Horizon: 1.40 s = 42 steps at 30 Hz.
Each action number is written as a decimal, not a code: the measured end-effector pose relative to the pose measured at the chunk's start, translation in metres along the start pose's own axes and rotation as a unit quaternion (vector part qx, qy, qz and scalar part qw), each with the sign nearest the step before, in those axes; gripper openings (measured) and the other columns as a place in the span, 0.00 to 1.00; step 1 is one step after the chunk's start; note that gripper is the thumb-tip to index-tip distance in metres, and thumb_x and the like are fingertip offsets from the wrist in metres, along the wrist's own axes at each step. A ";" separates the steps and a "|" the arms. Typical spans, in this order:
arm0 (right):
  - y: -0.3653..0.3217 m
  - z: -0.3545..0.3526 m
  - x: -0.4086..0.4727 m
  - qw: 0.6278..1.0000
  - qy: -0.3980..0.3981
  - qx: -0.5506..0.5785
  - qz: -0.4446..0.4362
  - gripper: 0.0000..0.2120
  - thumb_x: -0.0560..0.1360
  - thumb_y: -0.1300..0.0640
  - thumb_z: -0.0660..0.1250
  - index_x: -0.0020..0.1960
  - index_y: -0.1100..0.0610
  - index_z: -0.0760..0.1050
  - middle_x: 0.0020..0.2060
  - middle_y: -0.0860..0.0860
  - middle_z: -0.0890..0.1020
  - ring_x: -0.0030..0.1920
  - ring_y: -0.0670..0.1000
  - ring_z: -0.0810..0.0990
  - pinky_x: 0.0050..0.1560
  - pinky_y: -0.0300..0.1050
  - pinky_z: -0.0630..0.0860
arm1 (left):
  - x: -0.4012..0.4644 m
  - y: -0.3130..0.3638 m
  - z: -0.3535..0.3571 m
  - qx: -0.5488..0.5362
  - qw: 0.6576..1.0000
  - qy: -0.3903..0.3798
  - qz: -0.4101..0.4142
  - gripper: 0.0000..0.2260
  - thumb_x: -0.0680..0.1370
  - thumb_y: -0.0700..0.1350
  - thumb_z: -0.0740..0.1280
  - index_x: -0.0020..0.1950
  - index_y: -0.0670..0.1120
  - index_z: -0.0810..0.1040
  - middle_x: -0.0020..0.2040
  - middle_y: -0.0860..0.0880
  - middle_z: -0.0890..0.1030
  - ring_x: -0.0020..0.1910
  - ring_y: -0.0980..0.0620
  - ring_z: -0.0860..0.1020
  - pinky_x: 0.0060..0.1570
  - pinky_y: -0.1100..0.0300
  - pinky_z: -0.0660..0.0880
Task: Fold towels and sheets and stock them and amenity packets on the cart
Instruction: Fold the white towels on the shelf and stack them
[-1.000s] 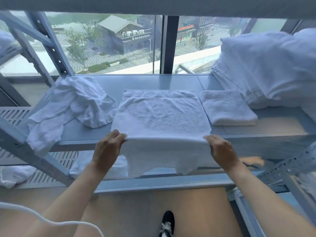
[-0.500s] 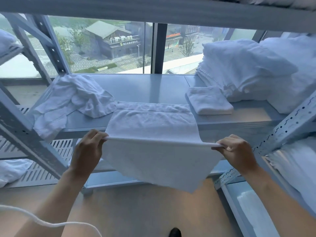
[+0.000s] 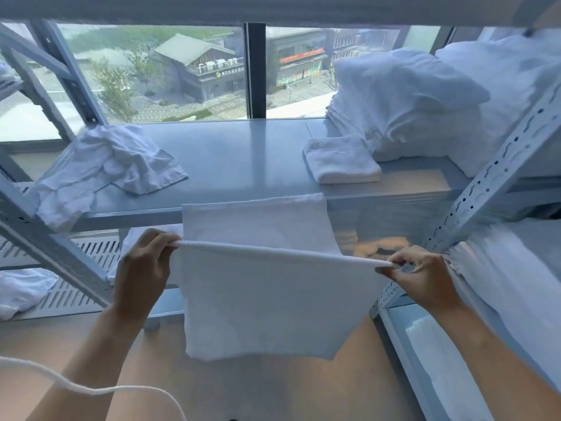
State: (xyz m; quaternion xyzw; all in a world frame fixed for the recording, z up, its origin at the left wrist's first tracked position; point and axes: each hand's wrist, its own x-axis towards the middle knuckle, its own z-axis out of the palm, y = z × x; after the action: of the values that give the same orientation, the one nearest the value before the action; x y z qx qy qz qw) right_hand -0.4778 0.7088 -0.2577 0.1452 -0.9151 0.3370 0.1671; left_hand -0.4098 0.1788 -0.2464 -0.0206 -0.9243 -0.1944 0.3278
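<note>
White terry hangs between our hands: the towel (image 3: 267,287) is folded over a taut edge that we pinch at both ends, our left hand (image 3: 142,265) gripping the left corner with fingers curled round it, our right hand (image 3: 422,278) nipping the right corner between thumb and fingertips. The towel is off the shelf (image 3: 243,156) and in the air just in front of its near lip, one layer drooping toward the floor, the other trailing back toward the shelf edge.

We judge the main risk to be the right-hand pinch. It looks shallow, only on the very corner, and if it slips the fold collapses and the near layer drops to the floor, which would soil clean linen. The two layers also look unequal, the lower corner on the right sagging, so laying it down as it is could give a crooked fold that will not match the folded towel (image 3: 341,159) lying far right on the shelf.

Another hazard is the upright post (image 3: 498,165) of the rack close to our right hand; swinging the cloth right could snag it on the slotted metal. The crumpled towels (image 3: 112,165) at far left sit near the shelf edge and a wide sweep might drag them off. A white cord (image 3: 91,390) at near left could catch our left forearm.
</note>
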 end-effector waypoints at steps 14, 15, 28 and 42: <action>0.071 -0.007 -0.054 0.871 -0.002 0.417 0.261 0.14 0.57 0.55 0.84 0.40 0.58 0.87 0.37 0.56 0.86 0.39 0.52 0.84 0.44 0.45 0.84 | -0.033 0.084 -0.001 0.045 0.999 -0.002 -0.021 0.08 0.77 0.31 0.71 0.51 0.42 0.84 0.48 0.47 0.82 0.45 0.42 0.82 0.46 0.50 0.77; 0.071 -0.002 -0.052 0.864 -0.010 0.427 0.265 0.14 0.58 0.55 0.84 0.41 0.59 0.87 0.38 0.56 0.86 0.40 0.53 0.83 0.46 0.47 0.83 | -0.033 0.082 -0.003 0.046 0.999 0.001 -0.020 0.08 0.77 0.31 0.71 0.51 0.42 0.84 0.47 0.48 0.82 0.46 0.43 0.82 0.46 0.52 0.76; 0.037 0.066 0.040 0.923 -0.005 0.326 0.202 0.08 0.65 0.56 0.84 0.41 0.51 0.87 0.37 0.50 0.88 0.38 0.45 0.84 0.43 0.36 0.80 | -0.007 -0.015 0.010 0.045 0.997 0.002 -0.058 0.11 0.74 0.29 0.73 0.50 0.43 0.86 0.45 0.49 0.82 0.44 0.44 0.81 0.46 0.53 0.75; -0.017 0.142 0.176 0.969 0.103 0.141 0.175 0.07 0.74 0.55 0.78 0.42 0.47 0.82 0.34 0.41 0.84 0.34 0.40 0.79 0.36 0.29 0.73 | 0.124 -0.119 0.070 -0.013 0.996 -0.032 -0.080 0.19 0.71 0.23 0.64 0.53 0.42 0.83 0.48 0.46 0.81 0.45 0.40 0.81 0.43 0.51 0.76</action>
State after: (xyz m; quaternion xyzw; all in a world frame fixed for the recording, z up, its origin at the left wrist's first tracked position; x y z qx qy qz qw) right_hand -0.6599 0.5749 -0.2785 -0.0303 -0.8475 0.4996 0.1766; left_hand -0.5687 0.0836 -0.2607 0.0429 -0.9302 -0.2315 0.2816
